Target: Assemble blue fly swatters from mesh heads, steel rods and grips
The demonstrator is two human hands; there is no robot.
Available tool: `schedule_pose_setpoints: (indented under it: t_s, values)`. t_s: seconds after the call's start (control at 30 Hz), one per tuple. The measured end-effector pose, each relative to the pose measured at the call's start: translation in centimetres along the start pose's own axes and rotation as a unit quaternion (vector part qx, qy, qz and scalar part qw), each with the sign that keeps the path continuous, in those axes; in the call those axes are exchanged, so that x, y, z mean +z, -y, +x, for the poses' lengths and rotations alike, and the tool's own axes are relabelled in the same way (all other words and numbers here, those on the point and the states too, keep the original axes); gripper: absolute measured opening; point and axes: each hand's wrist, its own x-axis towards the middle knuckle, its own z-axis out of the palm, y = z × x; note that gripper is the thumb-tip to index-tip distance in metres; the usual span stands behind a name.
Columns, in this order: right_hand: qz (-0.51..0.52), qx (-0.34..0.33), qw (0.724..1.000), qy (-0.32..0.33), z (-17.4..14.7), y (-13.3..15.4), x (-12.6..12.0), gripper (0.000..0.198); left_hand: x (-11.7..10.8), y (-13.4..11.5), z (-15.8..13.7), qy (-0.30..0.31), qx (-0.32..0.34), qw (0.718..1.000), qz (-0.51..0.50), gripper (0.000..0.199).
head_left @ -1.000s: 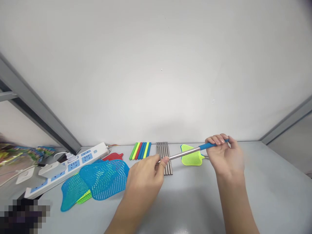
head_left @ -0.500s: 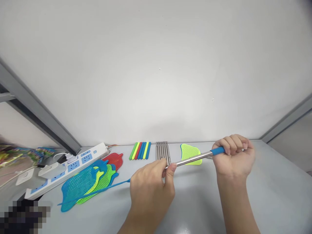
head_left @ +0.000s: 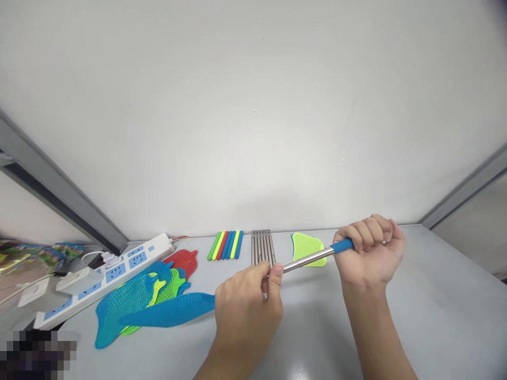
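Observation:
A fly swatter with a blue head (head_left: 170,310), a metal rod (head_left: 307,260) and a blue handle sleeve (head_left: 343,245) lies across both hands, raised off the table. My left hand (head_left: 247,306) is closed round the rod near the head, thumb pressed along it. The fingers of my right hand (head_left: 370,253) wrap the sleeve, palm side toward me, hiding its far end. Part of the swatter head passes in front of a pile of loose heads, with a teal-blue one (head_left: 122,301), a green one (head_left: 172,285) and a red one (head_left: 186,261).
Several coloured sleeves (head_left: 225,245) lie in a row by the wall, beside several metal rods (head_left: 262,247). A yellow-green swatter head (head_left: 308,249) rests behind the held rod. A white power strip (head_left: 152,245) with plugged-in chargers (head_left: 79,278) runs along the left.
The blue swatter head has turned from nearly edge-on to showing more of its face. My right hand has shifted slightly left, closer to my left hand.

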Motion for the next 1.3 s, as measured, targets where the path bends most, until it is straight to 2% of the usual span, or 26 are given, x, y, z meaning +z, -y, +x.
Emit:
schedule_pose_setpoints:
  t_s: [0.33,0.5,0.63,0.87,0.97,1.17,1.3]
  values:
    - [0.001,0.019,1.000,0.007,0.0,-0.4,-0.1,0.029,-0.2,-0.8,-0.2,0.021,-0.035,0.999,-0.018,0.035]
    - [-0.023,0.016,1.000,-0.005,0.2,0.1,-0.2,0.029,0.1,-0.4,0.3,0.050,-0.007,0.997,-0.060,0.040]
    - [-0.050,0.013,0.998,-0.022,0.2,0.4,-0.6,0.026,0.1,-0.2,0.6,0.044,0.012,0.996,-0.070,0.040]
    - [-0.147,-0.061,0.983,-0.093,0.2,0.4,-0.3,0.016,-0.3,0.1,0.7,0.063,0.068,0.989,-0.119,0.035]
    - [-0.157,-0.061,0.977,-0.127,0.4,0.4,-0.3,0.017,-0.3,0.5,0.8,0.054,0.086,0.985,-0.136,0.032]
    - [-0.187,-0.044,0.969,-0.155,0.9,0.7,-0.9,0.018,0.1,1.3,1.4,0.024,0.096,0.986,-0.135,0.028]
    - [-0.207,-0.083,0.963,-0.150,1.0,1.0,-1.0,0.022,0.0,1.6,1.7,0.025,0.095,0.985,-0.142,0.029]
